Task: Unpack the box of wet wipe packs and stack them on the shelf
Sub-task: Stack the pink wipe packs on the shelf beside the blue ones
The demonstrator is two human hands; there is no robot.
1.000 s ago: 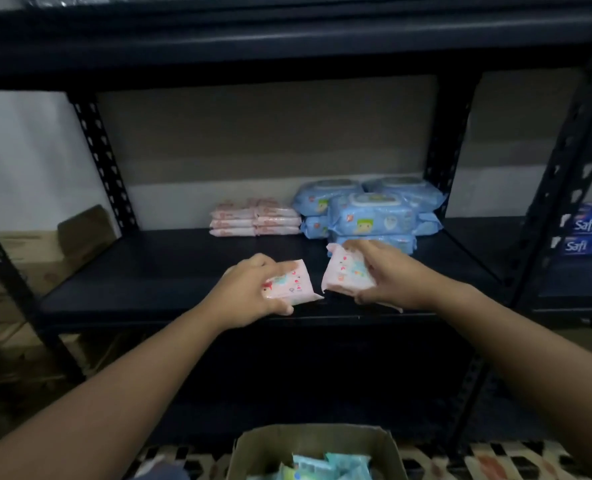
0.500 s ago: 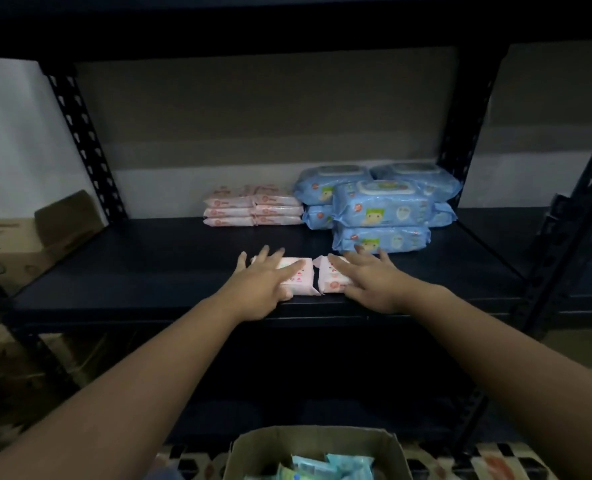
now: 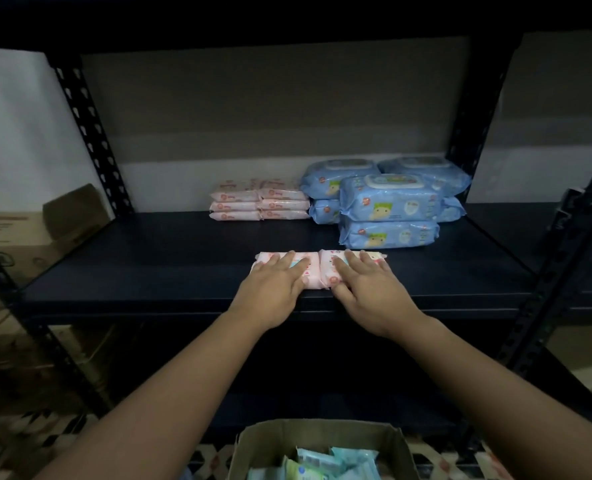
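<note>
Both hands lie flat on two small pink wet wipe packs near the front edge of the dark shelf (image 3: 149, 258), roughly at its middle. The left hand (image 3: 275, 289) rests with straight, slightly spread fingers on the left pink pack (image 3: 311, 277); the right hand (image 3: 367, 289) does the same on the right pink pack (image 3: 329, 271). Neither hand curls round or pinches anything; the fingers press from above. The two packs sit side by side, ends touching. At the back edge stands a stack of pink packs (image 3: 259, 204), two columns of three, and just right of it a stack of blue wet wipe packs (image 3: 389, 206), the nearest column two high. The cardboard box (image 3: 249, 445), on the floor below the shelf front, holds more packs in pale blue and green wrappers. Judgement: the step in hand is squaring this new pair. To do it well, keep the palms flat and the pressure even so the soft wrappers do not buckle, and slide both packs together so the seam between them stays closed. Align their long sides parallel to the front edge, matching the rear stack's orientation, with enough setback that later layers will not overhang. Since the packs are slippery film, a level base layer matters. Much of the box appears unpacked as yet.
</note>
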